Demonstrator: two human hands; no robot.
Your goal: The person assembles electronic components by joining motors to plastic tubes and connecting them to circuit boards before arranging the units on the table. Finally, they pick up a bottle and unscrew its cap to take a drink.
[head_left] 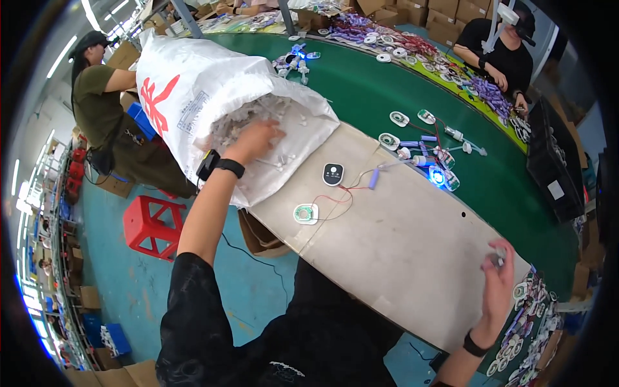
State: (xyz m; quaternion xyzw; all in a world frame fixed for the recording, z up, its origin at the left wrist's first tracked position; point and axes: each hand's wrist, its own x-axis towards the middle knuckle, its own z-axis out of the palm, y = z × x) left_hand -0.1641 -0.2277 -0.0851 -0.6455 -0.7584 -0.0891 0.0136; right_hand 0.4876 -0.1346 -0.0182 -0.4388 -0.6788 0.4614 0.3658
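My left hand (259, 138) reaches into the mouth of a large white woven sack (187, 77), among many small whitish plastic parts (242, 116). Its fingers look stretched out over them, with the tips partly hidden. Over the right end of the worktop, my right hand (496, 277) is closed, pinching a small dark grey part (495, 259) whose kind I cannot make out. Between the hands, a white device with a dark face (333, 173) lies wired to a round circuit board in a white shell (305, 213) and a purple cylindrical battery (374, 178).
Beyond the beige worktop (400, 258) runs a green belt (361, 90) bearing wired boards, batteries and a lit blue light (437, 177). White-shelled boards (516, 335) pile up at the right end. A red stool (153, 226) stands left; two people work nearby.
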